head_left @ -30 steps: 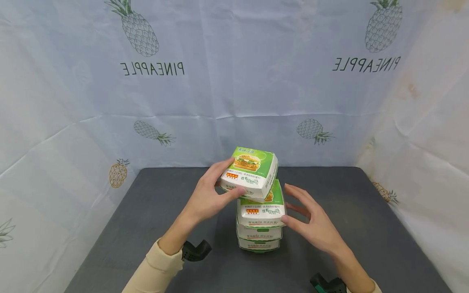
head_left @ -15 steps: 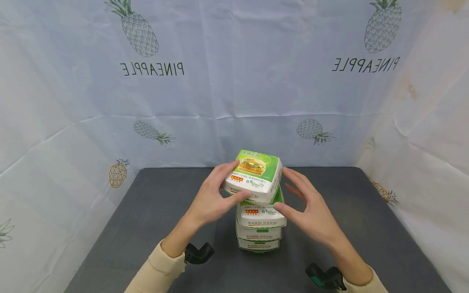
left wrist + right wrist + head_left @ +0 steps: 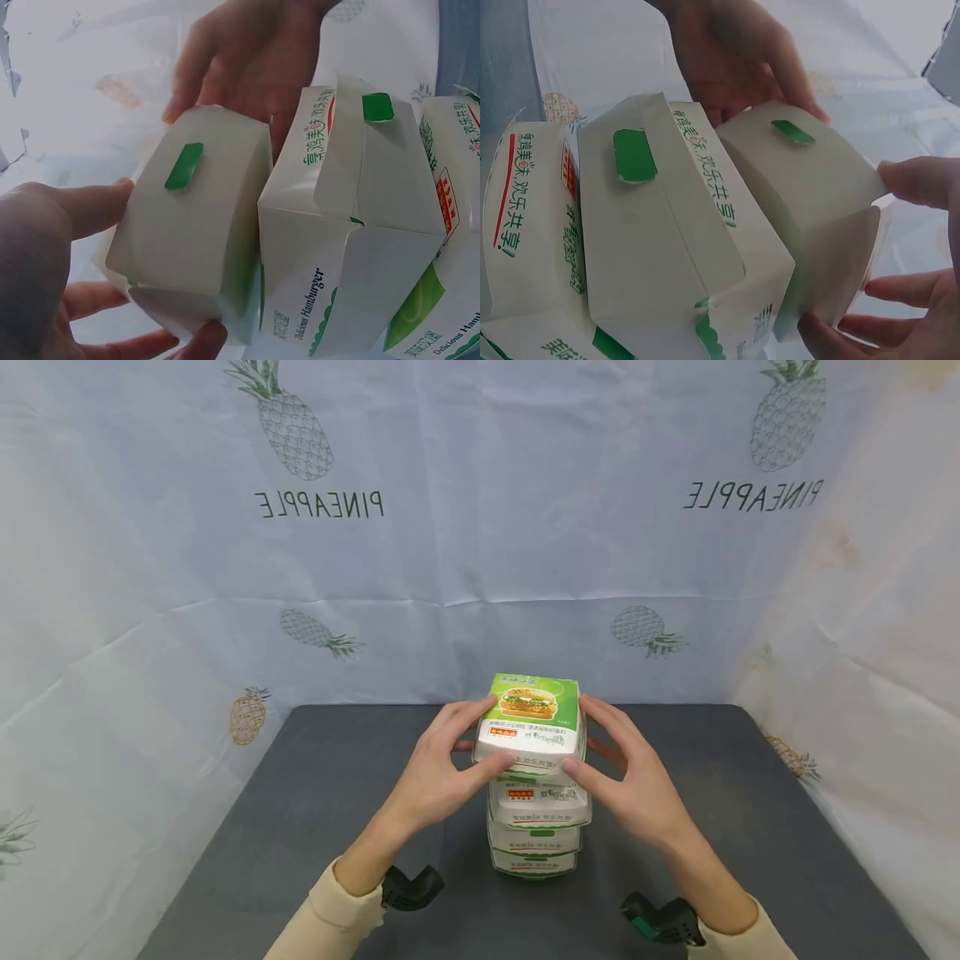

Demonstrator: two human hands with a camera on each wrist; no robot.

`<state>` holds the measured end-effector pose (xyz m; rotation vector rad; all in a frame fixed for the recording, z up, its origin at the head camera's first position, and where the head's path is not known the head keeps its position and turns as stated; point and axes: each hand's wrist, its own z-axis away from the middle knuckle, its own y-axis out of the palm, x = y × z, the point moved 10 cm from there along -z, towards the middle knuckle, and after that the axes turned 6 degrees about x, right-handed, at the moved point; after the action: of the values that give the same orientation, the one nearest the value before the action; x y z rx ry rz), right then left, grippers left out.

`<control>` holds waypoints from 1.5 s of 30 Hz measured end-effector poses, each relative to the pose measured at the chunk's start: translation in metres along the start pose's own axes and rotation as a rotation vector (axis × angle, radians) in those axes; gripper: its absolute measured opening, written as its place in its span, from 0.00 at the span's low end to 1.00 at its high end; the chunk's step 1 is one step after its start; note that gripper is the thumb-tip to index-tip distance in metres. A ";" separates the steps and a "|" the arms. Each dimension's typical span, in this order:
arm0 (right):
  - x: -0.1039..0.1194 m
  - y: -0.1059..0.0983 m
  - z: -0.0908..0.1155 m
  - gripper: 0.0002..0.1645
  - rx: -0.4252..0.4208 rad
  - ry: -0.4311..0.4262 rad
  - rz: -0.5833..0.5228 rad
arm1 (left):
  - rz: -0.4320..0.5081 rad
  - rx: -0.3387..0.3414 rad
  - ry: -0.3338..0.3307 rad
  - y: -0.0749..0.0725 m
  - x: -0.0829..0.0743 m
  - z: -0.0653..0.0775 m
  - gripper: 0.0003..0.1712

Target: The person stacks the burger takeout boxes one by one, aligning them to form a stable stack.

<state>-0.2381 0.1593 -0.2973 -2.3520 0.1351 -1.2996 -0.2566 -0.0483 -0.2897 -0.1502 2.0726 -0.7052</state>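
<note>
A green and white hamburger box (image 3: 537, 702), its lid printed with a burger, sits on top of a stack of similar boxes. My left hand (image 3: 435, 777) grips its left side, thumb on the front face and fingers along the side. On the other side, my right hand (image 3: 641, 785) holds it, thumb near the front right corner. The box directly under it (image 3: 540, 811) shows its printed front. Both wrist views show the held hamburger box (image 3: 187, 232) from its plain side with a green tab, fingers around it. The undersides of the fingers are partly hidden in the head view.
Lower boxes (image 3: 534, 863) of the stack stand on a dark grey table (image 3: 360, 760), slightly offset from one another. White cloth with pineapple prints (image 3: 465, 527) hangs behind and at both sides. A black wrist device (image 3: 412, 888) sits on each forearm.
The top hamburger box has come right and down onto the stack and turned squarer with it. My right hand has moved in from beside the stack to hold its right side.
</note>
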 end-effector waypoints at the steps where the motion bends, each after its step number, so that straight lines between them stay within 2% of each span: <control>1: 0.000 -0.001 -0.001 0.43 0.005 -0.008 -0.010 | 0.010 -0.002 0.007 0.000 -0.001 0.001 0.39; 9: -0.008 -0.003 -0.003 0.43 0.064 -0.054 -0.088 | 0.050 -0.012 0.049 0.000 -0.004 0.009 0.34; 17: -0.001 -0.007 0.003 0.45 0.069 -0.106 -0.106 | 0.070 -0.003 0.090 0.006 -0.012 0.013 0.31; 28: -0.001 -0.007 0.008 0.47 0.068 -0.127 -0.117 | 0.060 -0.004 0.085 0.010 -0.011 0.016 0.33; 38: 0.000 -0.011 0.011 0.47 0.054 -0.148 -0.117 | 0.048 -0.017 0.102 0.008 -0.012 0.017 0.34; 45: -0.003 -0.021 0.019 0.42 0.026 -0.167 -0.146 | 0.037 -0.048 0.106 -0.002 -0.005 0.021 0.31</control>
<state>-0.2266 0.1852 -0.2990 -2.4746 -0.1067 -1.1549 -0.2376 -0.0567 -0.2940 -0.1028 2.1884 -0.6531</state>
